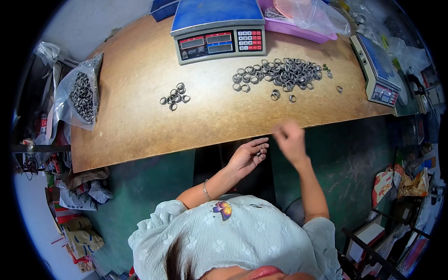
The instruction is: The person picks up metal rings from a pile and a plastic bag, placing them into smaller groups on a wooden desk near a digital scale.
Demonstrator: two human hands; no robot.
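Observation:
My left hand (248, 157) is at the table's front edge, palm partly up, with its fingers bent together. A small dark spot shows among those fingers, too small to name. Just to the right, my right hand (290, 141) is smeared by motion, so its fingers cannot be read. Beyond my hands, a large pile of grey metal rings (294, 72) lies on the wooden table (140, 126). A smaller group of similar rings (175, 96) sits to the left. A few single rings (292, 98) lie near the large pile.
A blue-topped counting scale (219, 35) stands at the back, and a second scale (379, 70) at the right. Beside the first is a pink basket (298, 29) with plastic bags. A clear bag of metal pieces (83, 95) rests on the left. Packages (84, 238) crowd the lower left.

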